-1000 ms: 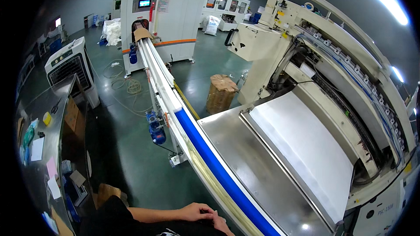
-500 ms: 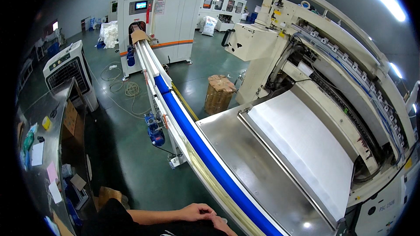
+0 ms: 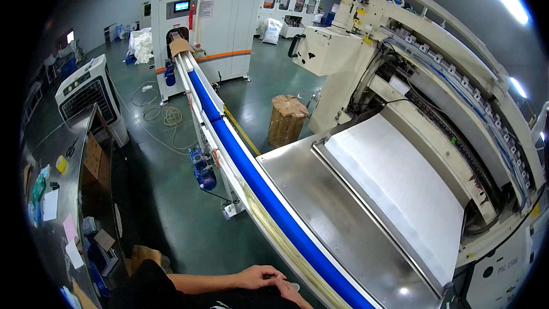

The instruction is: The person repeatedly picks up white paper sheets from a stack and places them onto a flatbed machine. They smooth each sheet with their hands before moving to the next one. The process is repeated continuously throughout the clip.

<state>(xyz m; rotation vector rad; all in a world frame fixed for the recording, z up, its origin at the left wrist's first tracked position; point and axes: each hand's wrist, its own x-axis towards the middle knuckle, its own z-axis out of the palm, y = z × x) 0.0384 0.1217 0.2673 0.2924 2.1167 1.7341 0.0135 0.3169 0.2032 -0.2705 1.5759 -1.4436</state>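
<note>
My left hand (image 3: 258,276) rests at the lower edge in front of my dark shirt, its fingers curled and meeting those of my right hand (image 3: 289,292). Both hands are closed against each other; whatever lies between the fingers, if anything, is hidden. Just beyond them, a long conveyor with a blue belt (image 3: 251,170) runs away to the far left. A long white piece (image 3: 183,60) lies on its far end, by the opening of a white machine (image 3: 231,28). Neither hand touches the conveyor.
On the right, a large cream machine (image 3: 329,51) holds a wide white sheet (image 3: 394,177) beside a steel table (image 3: 309,194). A metal workbench (image 3: 63,194) stands at left near an air cooler (image 3: 91,94). A brown wrapped roll (image 3: 287,120) and a blue motor (image 3: 203,171) flank the conveyor.
The white piece on the belt has slid farther toward the white machine's opening, baring more blue belt. My hands stay together in nearly the same place.
</note>
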